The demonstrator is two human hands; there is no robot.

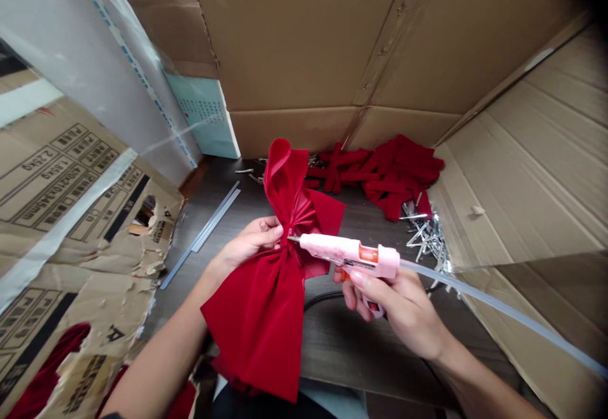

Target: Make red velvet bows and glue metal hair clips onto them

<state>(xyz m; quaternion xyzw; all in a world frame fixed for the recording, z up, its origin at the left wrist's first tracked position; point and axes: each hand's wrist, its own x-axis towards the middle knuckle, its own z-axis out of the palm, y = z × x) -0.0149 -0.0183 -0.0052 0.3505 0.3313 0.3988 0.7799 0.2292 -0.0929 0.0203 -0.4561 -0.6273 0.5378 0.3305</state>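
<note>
A large red velvet bow (266, 318) is gathered at its middle, and my left hand (254, 242) is closed on it there, thumb near the knot. My right hand (399, 305) grips a pink hot glue gun (346, 254) by its handle. The gun's metal nozzle points left, at or very close to the bow's gathered centre; I cannot tell whether it touches. From the back of the gun a long translucent glue stick (498, 314) sticks out to the right.
Two loose glue sticks (209, 229) lie left on the dark table (342, 356). Behind are piled red fabric strips (394, 169), silvery twist ties (427, 238) and small metal clips (244, 171). Cardboard walls (304, 39) enclose the back and right; a printed carton (80, 204) stands left. A black cord (323, 297) runs below the gun.
</note>
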